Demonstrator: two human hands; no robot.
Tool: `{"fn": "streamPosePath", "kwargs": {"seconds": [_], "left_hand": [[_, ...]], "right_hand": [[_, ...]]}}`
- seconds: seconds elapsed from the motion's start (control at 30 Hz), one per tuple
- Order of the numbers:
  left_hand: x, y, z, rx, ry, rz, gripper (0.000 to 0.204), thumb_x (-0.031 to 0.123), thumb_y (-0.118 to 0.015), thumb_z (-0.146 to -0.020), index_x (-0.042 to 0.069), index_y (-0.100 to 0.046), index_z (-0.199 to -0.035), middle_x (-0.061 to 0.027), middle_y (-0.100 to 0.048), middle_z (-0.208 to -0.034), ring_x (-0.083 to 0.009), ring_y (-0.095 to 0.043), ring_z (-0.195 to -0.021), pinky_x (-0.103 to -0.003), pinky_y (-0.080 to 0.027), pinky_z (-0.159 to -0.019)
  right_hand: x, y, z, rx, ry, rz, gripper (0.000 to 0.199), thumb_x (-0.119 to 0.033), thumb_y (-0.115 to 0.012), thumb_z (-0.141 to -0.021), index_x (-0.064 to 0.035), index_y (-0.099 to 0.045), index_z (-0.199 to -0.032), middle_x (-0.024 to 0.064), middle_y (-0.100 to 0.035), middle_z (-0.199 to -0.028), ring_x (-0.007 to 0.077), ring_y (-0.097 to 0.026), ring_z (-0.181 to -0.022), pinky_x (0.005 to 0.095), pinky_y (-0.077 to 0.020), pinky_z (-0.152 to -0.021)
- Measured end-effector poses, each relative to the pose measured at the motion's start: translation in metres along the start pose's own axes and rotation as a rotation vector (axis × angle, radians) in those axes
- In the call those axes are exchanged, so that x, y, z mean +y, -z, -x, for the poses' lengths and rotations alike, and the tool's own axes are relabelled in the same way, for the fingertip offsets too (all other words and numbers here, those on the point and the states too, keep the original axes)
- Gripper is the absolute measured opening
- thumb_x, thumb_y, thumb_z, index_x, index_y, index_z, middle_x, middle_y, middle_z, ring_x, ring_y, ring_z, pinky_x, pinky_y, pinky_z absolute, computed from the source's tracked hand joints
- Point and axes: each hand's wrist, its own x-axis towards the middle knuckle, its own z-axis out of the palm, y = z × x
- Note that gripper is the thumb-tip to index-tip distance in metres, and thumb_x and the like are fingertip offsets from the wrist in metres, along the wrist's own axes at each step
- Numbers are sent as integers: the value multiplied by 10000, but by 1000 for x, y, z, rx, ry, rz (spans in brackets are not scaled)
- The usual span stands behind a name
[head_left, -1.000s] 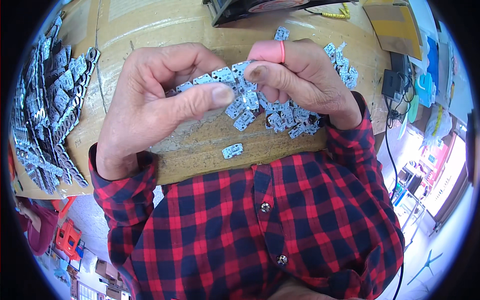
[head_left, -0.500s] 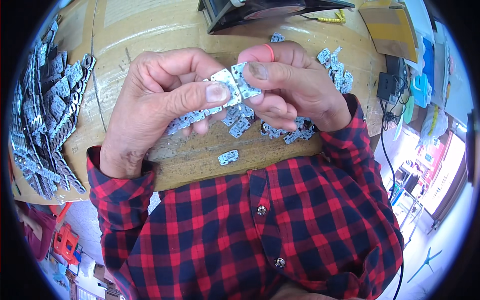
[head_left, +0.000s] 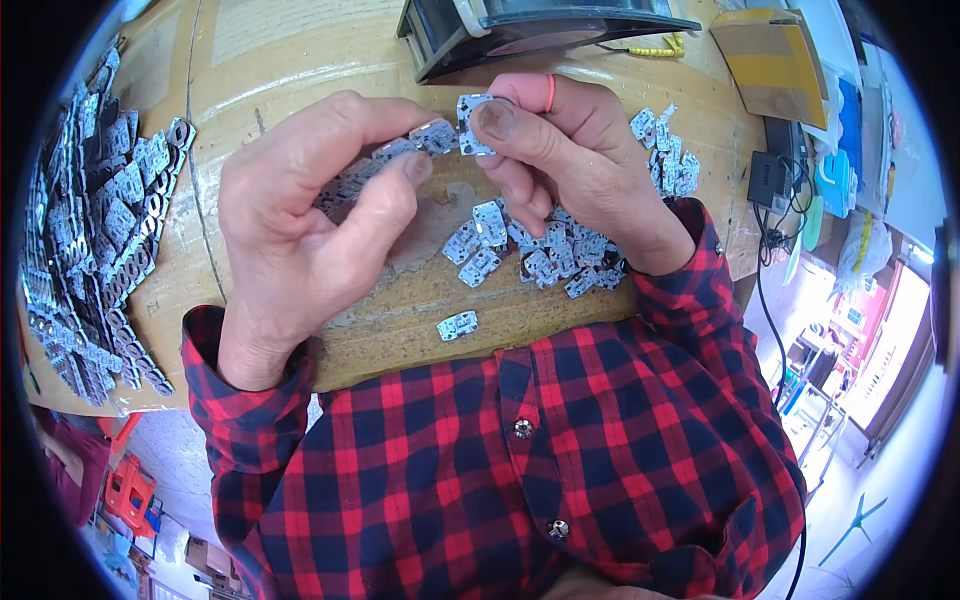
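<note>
My left hand is closed round a strip of small circuit boards, its end showing between thumb and forefinger. Between the thumb and fingers of my right hand is a single small white circuit board with dark spots, held upright. A narrow gap parts this board from the strip's end. Beneath my right hand lies a loose heap of similar boards, and one lone board rests nearer to me on the cardboard-covered table. My left fingers partly hide the strip.
Stacked strips of circuit boards cover the table's left side. Another small pile of boards lies beyond my right wrist. A dark-framed fan-like device stands at the back. On the right are a cardboard box and a black adapter with cables.
The board in my right hand has come apart from the strip in my left. Both hands have shifted slightly, the right one up and away from me, uncovering more of the heap.
</note>
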Motion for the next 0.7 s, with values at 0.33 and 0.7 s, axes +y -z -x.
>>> {"fn": "streamPosePath", "kwargs": {"seconds": [0.33, 0.7], "left_hand": [[6, -8, -1, 70, -63, -201, 187, -79, -618, -775, -23, -649, -951, -55, -548, -682, -109, -524, -558, -234, -391, -506], [8, -8, -1, 117, 10, -180, 177, -59, -630, -773, -25, -645, -947, -63, -569, -709, -121, -526, -592, -233, -408, -548]], "right_hand": [[2, 3, -3, -27, 64, 88, 263, -218, -535, -974, 4, -581, -841, 2, -518, -578, 62, -468, -393, 196, -324, -364], [3, 4, -6, -25, 22, -16, 272, -219, -560, -959, 8, -592, -815, 3, -517, -590, 68, -454, -376, 213, -341, -347]]}}
